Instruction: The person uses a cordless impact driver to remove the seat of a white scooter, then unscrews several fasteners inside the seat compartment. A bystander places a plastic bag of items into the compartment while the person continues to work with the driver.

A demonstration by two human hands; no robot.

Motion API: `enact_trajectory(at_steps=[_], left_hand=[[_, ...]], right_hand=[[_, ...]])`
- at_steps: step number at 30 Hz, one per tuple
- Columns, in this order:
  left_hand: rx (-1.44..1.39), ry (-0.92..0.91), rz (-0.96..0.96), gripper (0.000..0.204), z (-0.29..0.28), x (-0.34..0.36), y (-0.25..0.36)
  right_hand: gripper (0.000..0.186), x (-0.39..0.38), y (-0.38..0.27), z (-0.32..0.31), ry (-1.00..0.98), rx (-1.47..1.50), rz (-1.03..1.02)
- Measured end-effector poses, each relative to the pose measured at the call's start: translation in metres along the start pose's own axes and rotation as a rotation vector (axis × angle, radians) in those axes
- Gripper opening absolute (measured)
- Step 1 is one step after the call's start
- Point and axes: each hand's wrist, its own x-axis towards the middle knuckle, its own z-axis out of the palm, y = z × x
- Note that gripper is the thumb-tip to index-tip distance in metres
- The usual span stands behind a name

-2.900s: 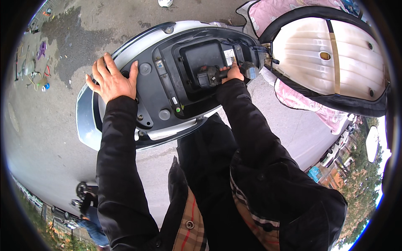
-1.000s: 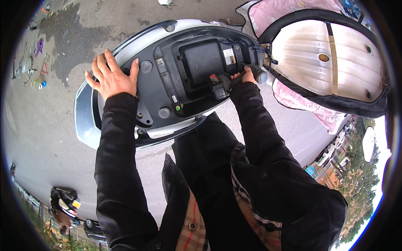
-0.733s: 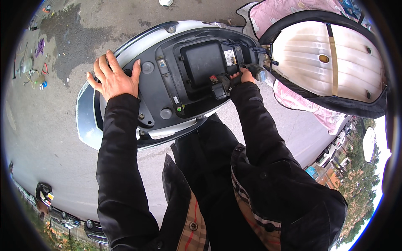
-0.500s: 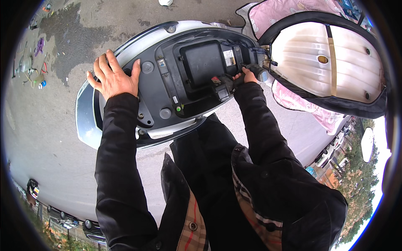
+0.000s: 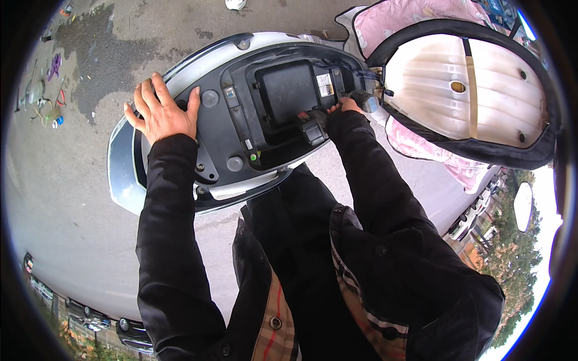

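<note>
My left hand [image 5: 161,112] lies with fingers spread on the rear end of an opened scooter body [image 5: 212,135], pressing on its dark plastic and pale edge. My right hand [image 5: 349,106] is wrapped round the handle of a cordless drill [image 5: 312,128], whose black battery base points left. The grey-blue drill body [image 5: 365,101] lies over the front end of the under-seat opening, near the seat hinge. Its tip is hard to make out. Left of the drill is a black rectangular compartment cover [image 5: 289,91] with a white label [image 5: 326,85] beside it.
The scooter seat [image 5: 500,96] is flipped open on the right, pale underside up. Pink padded fabric [image 5: 415,141] hangs around it. A mirror [image 5: 523,206] sticks out farther right. Tools and cables [image 5: 45,105] lie on the ground at the far left. Parked cars [image 5: 90,313] stand lower left.
My right hand and the drill have shifted slightly left and away from me. The left hand stays on the scooter's rear. The whole view has moved a little.
</note>
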Motion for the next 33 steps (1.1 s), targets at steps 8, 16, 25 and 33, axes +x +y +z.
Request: enact_trajectory(at_steps=[8, 16, 25, 33], left_hand=[[-0.031, 0.007, -0.014, 0.087, 0.003, 0.0, -0.001], [-0.024, 0.008, -0.008, 0.087, 0.003, 0.0, -0.001], [-0.019, 0.005, -0.009, 0.086, 0.003, 0.0, -0.001], [-0.017, 0.009, -0.006, 0.087, 0.004, -0.001, -0.001]], right_hand=[[0.016, 0.001, -0.002, -0.004, -0.023, 0.014, -0.028], [0.015, 0.003, -0.002, -0.007, -0.034, 0.028, -0.019], [0.011, 0.0, -0.004, -0.002, -0.073, -0.005, -0.028], [0.013, 0.004, -0.012, -0.014, -0.114, 0.043, -0.05]])
